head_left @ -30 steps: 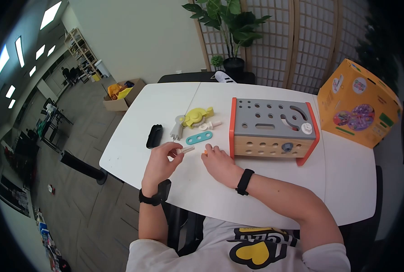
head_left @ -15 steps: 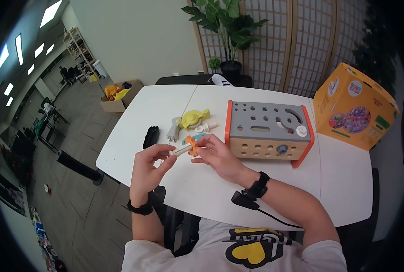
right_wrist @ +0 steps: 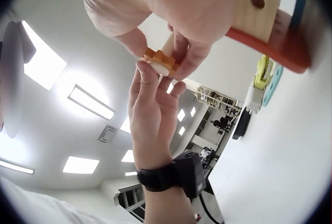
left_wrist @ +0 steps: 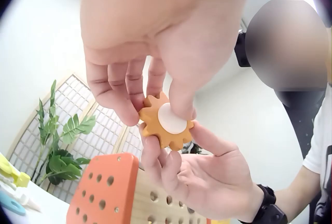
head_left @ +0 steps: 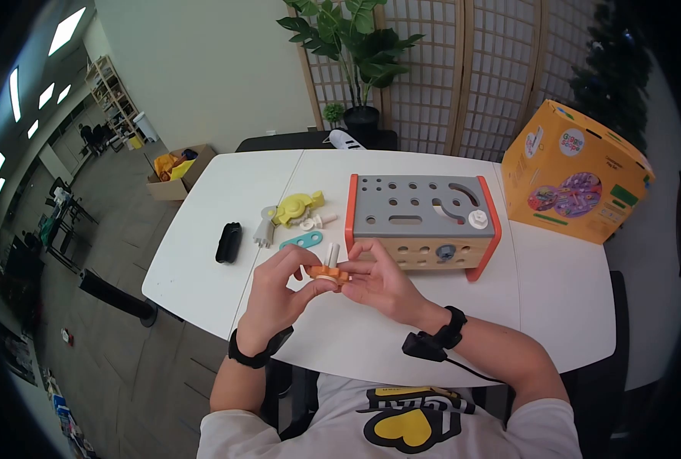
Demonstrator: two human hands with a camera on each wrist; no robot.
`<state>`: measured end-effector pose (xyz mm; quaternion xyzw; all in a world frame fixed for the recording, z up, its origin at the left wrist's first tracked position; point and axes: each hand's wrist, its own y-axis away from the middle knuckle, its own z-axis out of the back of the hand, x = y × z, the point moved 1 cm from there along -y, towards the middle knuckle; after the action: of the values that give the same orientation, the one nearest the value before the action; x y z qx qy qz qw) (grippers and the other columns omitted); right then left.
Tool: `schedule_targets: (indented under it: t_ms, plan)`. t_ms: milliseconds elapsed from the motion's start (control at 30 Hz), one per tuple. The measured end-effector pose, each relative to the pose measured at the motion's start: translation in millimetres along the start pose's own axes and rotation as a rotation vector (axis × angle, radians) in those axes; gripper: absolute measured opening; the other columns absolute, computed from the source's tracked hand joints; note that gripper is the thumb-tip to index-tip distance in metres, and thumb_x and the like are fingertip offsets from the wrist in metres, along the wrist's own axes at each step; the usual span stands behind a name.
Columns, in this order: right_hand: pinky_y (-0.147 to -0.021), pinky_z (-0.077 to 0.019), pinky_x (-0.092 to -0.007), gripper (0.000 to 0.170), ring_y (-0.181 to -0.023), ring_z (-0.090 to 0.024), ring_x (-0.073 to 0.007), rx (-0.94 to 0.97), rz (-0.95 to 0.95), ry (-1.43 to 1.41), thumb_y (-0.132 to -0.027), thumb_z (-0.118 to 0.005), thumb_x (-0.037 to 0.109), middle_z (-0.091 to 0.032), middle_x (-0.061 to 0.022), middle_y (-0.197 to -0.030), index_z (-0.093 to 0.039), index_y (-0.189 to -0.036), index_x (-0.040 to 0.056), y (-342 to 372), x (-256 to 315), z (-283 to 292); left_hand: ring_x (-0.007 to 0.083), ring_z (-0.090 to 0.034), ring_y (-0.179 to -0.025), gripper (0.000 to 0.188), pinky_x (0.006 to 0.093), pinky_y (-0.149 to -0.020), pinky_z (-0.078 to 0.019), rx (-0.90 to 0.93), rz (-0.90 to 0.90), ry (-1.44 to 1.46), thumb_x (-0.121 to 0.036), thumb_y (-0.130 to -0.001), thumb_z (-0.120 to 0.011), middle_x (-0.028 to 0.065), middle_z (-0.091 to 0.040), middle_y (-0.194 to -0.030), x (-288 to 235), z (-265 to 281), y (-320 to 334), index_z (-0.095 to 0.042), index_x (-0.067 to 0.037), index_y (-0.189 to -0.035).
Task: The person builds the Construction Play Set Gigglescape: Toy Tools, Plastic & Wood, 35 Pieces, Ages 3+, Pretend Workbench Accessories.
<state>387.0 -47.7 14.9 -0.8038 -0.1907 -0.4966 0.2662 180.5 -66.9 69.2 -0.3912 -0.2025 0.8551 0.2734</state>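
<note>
Over the table's near side, both hands hold an orange toy gear (head_left: 325,271) with a white split peg (head_left: 333,253) through it, its prongs upward in the head view. My left hand (head_left: 274,300) pinches gear and peg, the thumb against the peg's round white head (left_wrist: 171,119). From the other side my right hand (head_left: 392,291) grips the gear's toothed edge between thumb and fingers. Just beyond lie a teal strip with holes (head_left: 301,240), a white screw (head_left: 319,222), a yellow toy piece (head_left: 298,208) and a grey claw-shaped piece (head_left: 264,226).
A toy workbench (head_left: 409,210) with grey top and red sides stands beyond the right hand. At the left of the white table (head_left: 195,229) lies a black case (head_left: 229,243). A large orange carton (head_left: 573,168) is at the far right.
My right hand has lifted the orange gear off the table to the left hand. The white peg, earlier apart in the left hand, now passes through the gear and points up.
</note>
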Motion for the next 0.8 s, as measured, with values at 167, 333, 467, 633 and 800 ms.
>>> schedule_targets:
  t_ms: [167, 333, 467, 633, 800]
  plan:
    - [-0.097, -0.0572, -0.0350, 0.033, -0.107, -0.071, -0.0258, -0.080, 0.105, 0.685, -0.092, -0.073, 0.008, -0.068, -0.0170, -0.114, -0.051, -0.114, 0.0012, 31.1, 24.9, 9.2, 0.0241, -0.065, -0.071, 0.036, 0.0324, -0.061, -0.0510, 0.168, -0.088, 0.002, -0.029, -0.076, -0.088, 0.0066, -0.065, -0.080, -8.7, -33.0, -13.3, -0.064, -0.006, -0.091]
    - [-0.080, -0.0602, -0.0363, 0.026, -0.094, -0.075, -0.0336, -0.215, 0.136, 1.026, -0.089, -0.073, 0.005, -0.073, -0.0201, -0.098, -0.056, -0.108, -0.0001, 53.6, 27.5, 30.8, 0.0266, -0.064, -0.069, 0.035, 0.0362, -0.062, -0.0521, 0.233, -0.252, -0.085, -0.028, -0.076, -0.086, 0.0076, -0.062, -0.077, -12.6, -63.7, -26.6, -0.062, -0.006, -0.089]
    - [-0.075, -0.0595, -0.0368, 0.026, -0.091, -0.075, -0.0340, -0.279, 0.105, 1.061, -0.089, -0.073, 0.005, -0.072, -0.0204, -0.095, -0.056, -0.108, 0.0001, 62.0, 29.6, 40.1, 0.0270, -0.065, -0.085, 0.047, 0.0363, -0.070, -0.0534, 0.254, -0.291, -0.223, -0.033, -0.070, -0.090, 0.0064, -0.065, -0.094, -18.6, -71.6, -37.8, -0.063, -0.006, -0.097]
    - [-0.077, -0.0605, -0.0372, 0.024, -0.090, -0.075, -0.0345, -0.281, 0.170, 0.974, -0.091, -0.072, 0.005, -0.073, -0.0200, -0.095, -0.055, -0.108, -0.0007, 58.5, 33.4, 48.2, 0.0325, -0.056, -0.117, 0.072, 0.0428, -0.096, -0.0473, 0.205, -0.389, -0.275, -0.038, -0.069, -0.089, 0.0124, -0.058, -0.128, -27.1, -72.8, -60.5, -0.059, -0.004, -0.124]
    - [-0.078, -0.0612, -0.0368, 0.023, -0.091, -0.076, -0.0337, -0.275, 0.146, 0.953, -0.091, -0.071, 0.003, -0.073, -0.0199, -0.094, -0.055, -0.107, -0.0018, 56.4, 36.3, 47.6, 0.0331, -0.054, -0.122, 0.082, 0.0452, -0.105, -0.0396, 0.330, -0.374, -0.232, -0.043, -0.072, -0.087, 0.0135, -0.057, -0.133, -20.0, -75.0, -69.6, -0.055, -0.003, -0.136]
